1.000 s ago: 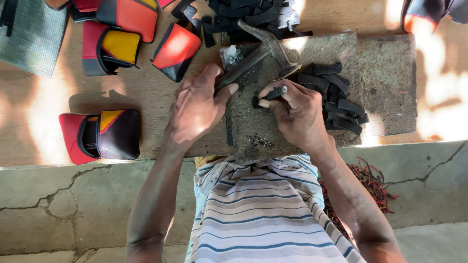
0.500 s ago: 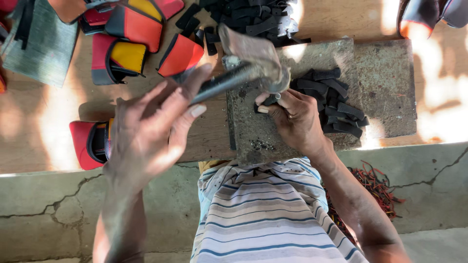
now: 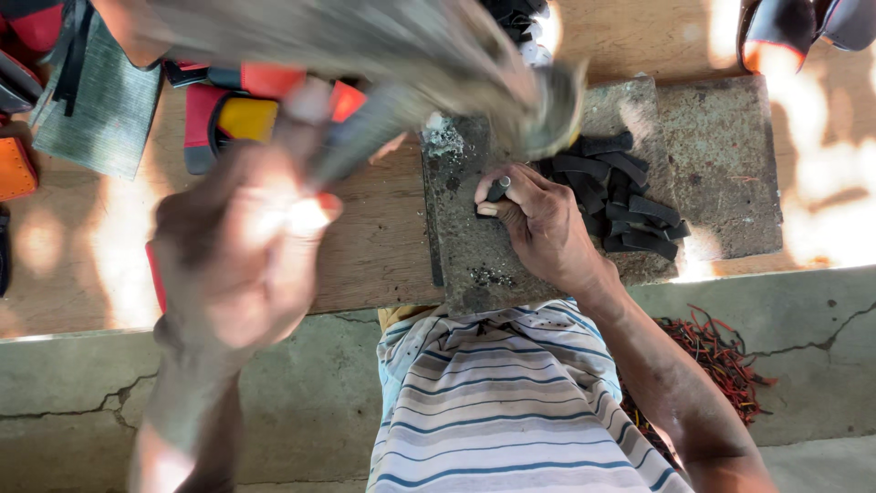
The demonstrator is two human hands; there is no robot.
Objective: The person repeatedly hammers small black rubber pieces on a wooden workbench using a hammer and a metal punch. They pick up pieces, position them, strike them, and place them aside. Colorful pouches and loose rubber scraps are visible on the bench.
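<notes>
My left hand (image 3: 242,246) is raised close to the camera and blurred, gripping the handle of a hammer (image 3: 429,68) whose metal head hangs above the stone block. My right hand (image 3: 543,224) rests on the grey stone block (image 3: 474,260) and pinches a small black strap piece (image 3: 497,190) against it with a nail-like tool. A pile of black strap pieces (image 3: 630,201) lies on the block just right of that hand.
Red, yellow and black sandal parts (image 3: 228,119) lie on the wooden board (image 3: 383,246) at the upper left, beside a grey sheet (image 3: 96,105). More sandals (image 3: 794,27) sit top right. Red scraps (image 3: 721,356) lie on the cracked concrete ledge (image 3: 73,402).
My left hand has swung the hammer up from the block toward the camera. My right hand has stayed on the block holding the black piece.
</notes>
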